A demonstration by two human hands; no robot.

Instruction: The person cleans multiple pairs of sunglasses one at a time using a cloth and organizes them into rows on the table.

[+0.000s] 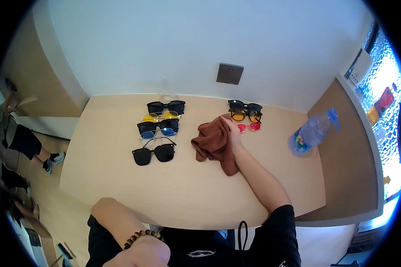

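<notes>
A brown cloth [214, 139] lies bunched on the pale wooden table [196, 196], between two columns of glasses; it looks soft and matte, with deep rounded folds on top and one loose tail running down toward the near side. The right hand [232, 132] is closed on its upper right part, the fingers mostly hidden by the fabric. The left hand [140, 254] is well apart from it, folded in near the body below a beaded bracelet [142, 235] and cut by the lower border of the view, so I cannot tell whether it is open or closed. To the cloth's left, five pairs sit closely stacked from far to near: black sunglasses [166, 107], yellow-lensed glasses [169, 115], a second black pair [158, 127], blue-lensed glasses [168, 132] and a third black pair [154, 155]. To its right, dark sunglasses [239, 105] and orange-lensed glasses [239, 116] overlap, with red-lensed glasses [254, 126] just beside the hand. A strip of bare wood separates the cloth from the left column, and a broad stretch runs from both down to the curved near edge. Rightward, beyond the forearm, more bare surface reaches a plastic bottle [311, 135] near the upright side panel [349, 160]; the white wall [165, 49] bounds the far edge.
</notes>
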